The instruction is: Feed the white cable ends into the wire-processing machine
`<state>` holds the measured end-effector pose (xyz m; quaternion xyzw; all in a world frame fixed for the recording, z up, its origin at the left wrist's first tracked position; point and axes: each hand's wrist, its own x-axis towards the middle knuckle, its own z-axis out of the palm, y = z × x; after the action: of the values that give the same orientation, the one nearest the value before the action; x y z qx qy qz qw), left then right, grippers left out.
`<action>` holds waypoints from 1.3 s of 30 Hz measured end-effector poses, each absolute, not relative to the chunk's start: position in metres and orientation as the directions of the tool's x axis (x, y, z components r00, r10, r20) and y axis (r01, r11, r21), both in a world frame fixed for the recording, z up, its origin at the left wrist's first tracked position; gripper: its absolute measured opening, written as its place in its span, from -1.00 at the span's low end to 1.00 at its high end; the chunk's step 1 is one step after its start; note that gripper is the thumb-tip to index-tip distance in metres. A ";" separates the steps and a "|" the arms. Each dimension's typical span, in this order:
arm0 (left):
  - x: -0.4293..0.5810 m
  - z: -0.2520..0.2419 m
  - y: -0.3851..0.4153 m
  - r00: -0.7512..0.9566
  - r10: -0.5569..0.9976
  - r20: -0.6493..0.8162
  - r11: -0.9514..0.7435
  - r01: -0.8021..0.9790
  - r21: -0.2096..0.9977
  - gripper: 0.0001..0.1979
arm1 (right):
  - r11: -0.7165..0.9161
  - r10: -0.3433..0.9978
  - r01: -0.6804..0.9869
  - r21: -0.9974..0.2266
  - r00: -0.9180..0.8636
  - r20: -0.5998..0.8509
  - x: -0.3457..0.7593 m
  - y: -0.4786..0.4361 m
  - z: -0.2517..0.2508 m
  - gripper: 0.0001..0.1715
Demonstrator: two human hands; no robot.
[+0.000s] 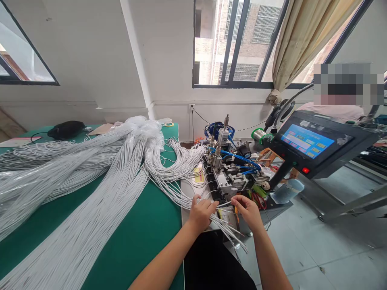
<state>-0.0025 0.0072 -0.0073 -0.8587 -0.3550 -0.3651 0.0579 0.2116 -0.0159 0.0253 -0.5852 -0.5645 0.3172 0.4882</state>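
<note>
My left hand (202,213) is closed around a white cable (224,204) at the front edge of the bench machine (223,181). Thumb and fingertips of my right hand (247,210) pinch the same cable close to its end, a short way to the right. Below my hands, several loose cable ends (231,231) stick out past the table edge, some with coloured wire tips. From there the white cables curve back left to a large bundle (121,177), partly wrapped in clear plastic (145,127), on the green tabletop (160,209).
A control panel with a lit touchscreen (306,139) and a red button (306,170) stands to the right. Behind the machine is a green-rimmed solder wire spool (261,136). A clear plastic container (288,191) sits beside it. Another person (332,108) is behind the panel.
</note>
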 end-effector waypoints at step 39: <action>-0.001 -0.002 0.009 0.508 0.541 0.670 -0.776 0.608 0.166 -0.87 | -0.059 0.990 0.237 -0.970 -0.108 -0.087 0.229 -0.007 0.032 -0.50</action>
<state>-0.0010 0.0088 -0.0023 -0.8672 -0.3313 -0.3689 0.0453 0.2286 -0.0073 0.0323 -0.5429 -0.5650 0.4845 0.3889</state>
